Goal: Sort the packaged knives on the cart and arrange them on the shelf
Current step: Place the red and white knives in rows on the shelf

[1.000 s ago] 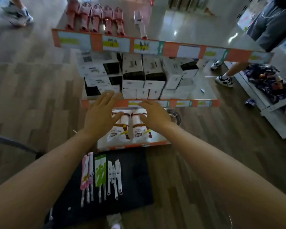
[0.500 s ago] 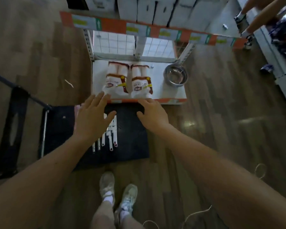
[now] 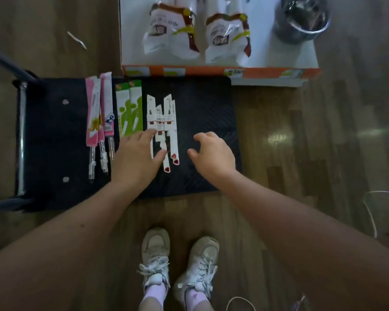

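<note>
White card-backed knife packs [image 3: 161,122] lie on the black cart [image 3: 202,104] beside green packs [image 3: 130,108] and pink packs [image 3: 99,111]. They look light, stiff and probably slick, so they are best pinched at the card edges, clear of the blades. Left hand [image 3: 137,158] reaches over the white ones, right hand [image 3: 213,153] just beside them; each grip is loose, fingers apart, holding nothing. Writing on the packs and the shelf [image 3: 267,74] labels is too blurred to read.

No print reads clearly — the bags [image 3: 171,32], the shelf tags [image 3: 136,71] and the knife packs [image 3: 130,108] bear only blurred, unreadable marks.
</note>
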Tool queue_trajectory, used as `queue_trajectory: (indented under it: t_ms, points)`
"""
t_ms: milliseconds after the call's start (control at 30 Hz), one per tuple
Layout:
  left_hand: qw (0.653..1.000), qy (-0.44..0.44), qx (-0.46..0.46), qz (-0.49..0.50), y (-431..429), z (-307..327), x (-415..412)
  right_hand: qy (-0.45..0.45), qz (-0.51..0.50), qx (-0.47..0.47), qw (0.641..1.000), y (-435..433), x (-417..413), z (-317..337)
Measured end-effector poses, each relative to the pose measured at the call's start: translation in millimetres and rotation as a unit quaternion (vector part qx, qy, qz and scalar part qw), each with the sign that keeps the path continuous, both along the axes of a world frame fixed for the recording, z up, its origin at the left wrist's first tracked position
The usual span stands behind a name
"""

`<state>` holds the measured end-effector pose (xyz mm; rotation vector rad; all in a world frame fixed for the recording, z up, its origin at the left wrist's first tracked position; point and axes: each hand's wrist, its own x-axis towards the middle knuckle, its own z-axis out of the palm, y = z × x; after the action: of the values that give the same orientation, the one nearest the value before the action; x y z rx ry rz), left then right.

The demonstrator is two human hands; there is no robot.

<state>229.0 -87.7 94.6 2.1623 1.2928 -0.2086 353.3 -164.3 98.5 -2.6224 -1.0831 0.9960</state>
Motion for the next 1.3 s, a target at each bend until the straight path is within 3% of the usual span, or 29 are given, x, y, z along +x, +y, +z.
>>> queue_trajectory:
  t_ms: [233,533,867,1033,1300]
  points:
    - [0.998,-0.004,-0.043,0.038,-5,-108,0,0.004,-0.013,-0.026,1.0,13,-12,-100]
    - [0.994,0.003,-0.079,0.074,-2,-182,13,0.023,-0.064,-0.018,0.998,40,-10,-171]
    - [0.992,0.043,-0.049,0.112,3,-205,34,0.032,-0.102,-0.004,0.994,59,-4,-198]
    - [0.97,0.002,-0.107,0.221,4,-203,37,0.048,-0.111,0.007,0.993,54,3,-198]
    - [0.926,-0.048,-0.23,0.297,6,-191,35,0.125,-0.192,-0.004,0.973,52,10,-186]
